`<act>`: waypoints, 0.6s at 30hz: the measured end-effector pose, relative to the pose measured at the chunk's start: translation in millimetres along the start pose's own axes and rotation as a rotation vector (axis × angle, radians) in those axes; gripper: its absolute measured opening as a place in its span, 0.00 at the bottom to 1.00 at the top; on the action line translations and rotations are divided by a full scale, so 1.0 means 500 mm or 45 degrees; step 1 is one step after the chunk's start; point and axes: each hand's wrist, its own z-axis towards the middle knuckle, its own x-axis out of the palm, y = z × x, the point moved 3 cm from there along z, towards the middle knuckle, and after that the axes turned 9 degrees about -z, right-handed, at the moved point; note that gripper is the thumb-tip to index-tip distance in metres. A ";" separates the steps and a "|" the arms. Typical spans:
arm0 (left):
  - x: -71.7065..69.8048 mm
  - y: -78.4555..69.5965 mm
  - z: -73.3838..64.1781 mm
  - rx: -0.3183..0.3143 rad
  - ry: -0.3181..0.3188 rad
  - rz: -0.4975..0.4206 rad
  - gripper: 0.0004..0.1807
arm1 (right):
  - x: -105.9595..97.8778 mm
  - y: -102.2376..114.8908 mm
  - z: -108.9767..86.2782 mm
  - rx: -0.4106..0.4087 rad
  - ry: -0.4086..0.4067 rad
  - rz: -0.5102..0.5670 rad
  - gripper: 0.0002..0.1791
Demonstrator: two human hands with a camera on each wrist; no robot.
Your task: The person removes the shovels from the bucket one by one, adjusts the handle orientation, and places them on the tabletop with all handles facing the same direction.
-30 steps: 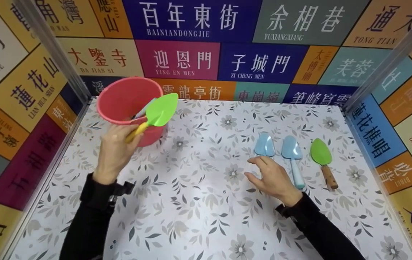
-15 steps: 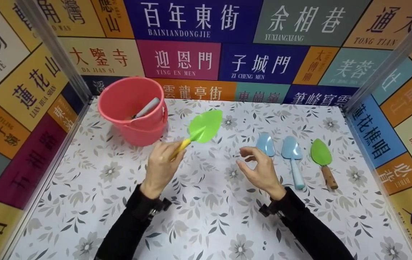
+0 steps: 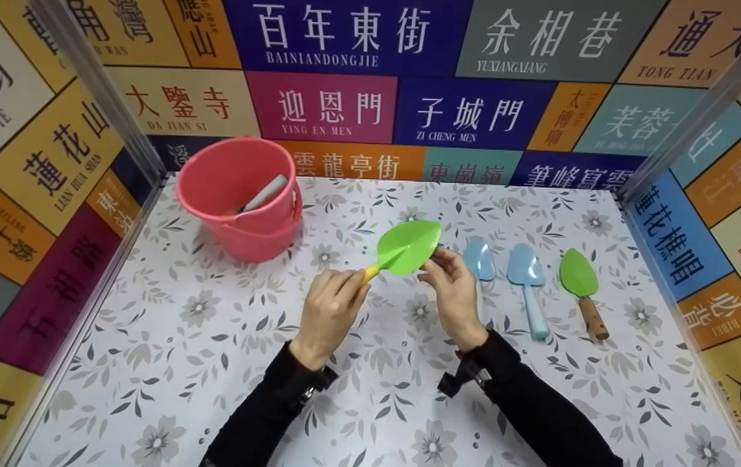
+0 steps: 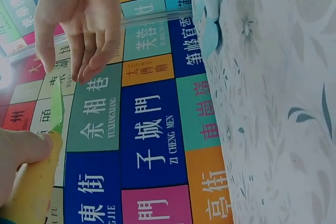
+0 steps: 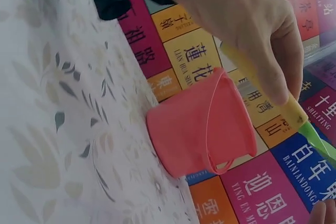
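- At far left, the deep red bucket, seemingly plastic (image 3: 257, 240), stands upright near the back wall, mouth upward; its broad base likely steadies it, and its place there leaves the near side of the patterned white tabletop (image 3: 344, 415) to the hands.
- Inside it, a pale grey rod-like piece (image 3: 265, 193) leans against the bucket's inner wall, which probably props it up; its lower end is hard to make out.
- The left hand (image 3: 330, 318) has its grip closed round the yellow handle of a bright green leaf-shaped trowel (image 3: 407, 248). Holding the handle alone leaves the blade uncovered, its tip toward the right hand.
- That trowel is in the air, between the two hands and above the tabletop, so the grip alone may be bearing its weight.
- The right hand (image 3: 453, 295) has a released grip, fingers loosely bent beside the blade's edge; whether they touch it I cannot tell.
- Just beyond, a light blue glossy trowel (image 3: 481, 259) lies partly hidden by that hand.
- Next, a second light blue trowel with a pale blue handle (image 3: 527, 269), then a green-bladed trowel with a brown wooden-looking handle (image 3: 579, 272), lie apart, handles toward the person, presumably for easy picking up.
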 end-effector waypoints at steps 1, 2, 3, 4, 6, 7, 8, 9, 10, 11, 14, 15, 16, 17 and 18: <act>0.003 -0.004 -0.001 0.010 0.010 0.015 0.15 | 0.003 -0.002 0.001 0.041 -0.016 0.055 0.19; 0.007 -0.006 -0.003 0.019 0.019 0.026 0.15 | 0.005 -0.005 0.002 0.079 -0.026 0.094 0.19; 0.010 -0.009 -0.005 0.027 0.029 0.036 0.15 | 0.006 -0.008 0.004 0.112 -0.040 0.130 0.19; 0.013 -0.012 -0.006 0.035 0.036 0.042 0.15 | 0.007 -0.011 0.005 0.138 -0.055 0.159 0.19; 0.018 -0.016 -0.009 0.052 0.046 0.048 0.14 | 0.007 -0.015 0.006 0.172 -0.082 0.197 0.17; 0.020 -0.018 -0.010 0.059 0.051 0.049 0.13 | 0.006 -0.017 0.006 0.181 -0.092 0.205 0.17; 0.022 -0.020 -0.010 0.065 0.054 0.050 0.13 | 0.006 -0.019 0.007 0.190 -0.104 0.207 0.17; 0.024 -0.022 -0.011 0.070 0.055 0.055 0.13 | 0.006 -0.020 0.007 0.198 -0.118 0.209 0.17; 0.026 -0.023 -0.012 0.073 0.057 0.058 0.13 | 0.007 -0.020 0.007 0.205 -0.129 0.208 0.17; 0.028 -0.023 -0.014 0.078 0.059 0.061 0.12 | 0.007 -0.021 0.007 0.211 -0.138 0.210 0.17; 0.032 -0.025 -0.014 0.089 0.052 0.064 0.13 | 0.007 -0.021 0.008 0.225 -0.177 0.217 0.17; 0.033 -0.025 -0.015 0.093 0.050 0.066 0.12 | 0.007 -0.021 0.009 0.230 -0.193 0.221 0.17; 0.033 -0.025 -0.015 0.093 0.048 0.067 0.12 | 0.006 -0.020 0.010 0.234 -0.206 0.225 0.16; 0.034 -0.025 -0.014 0.094 0.047 0.069 0.12 | 0.006 -0.020 0.011 0.238 -0.216 0.226 0.16; 0.035 -0.025 -0.014 0.091 0.046 0.072 0.12 | 0.005 -0.020 0.012 0.244 -0.227 0.222 0.16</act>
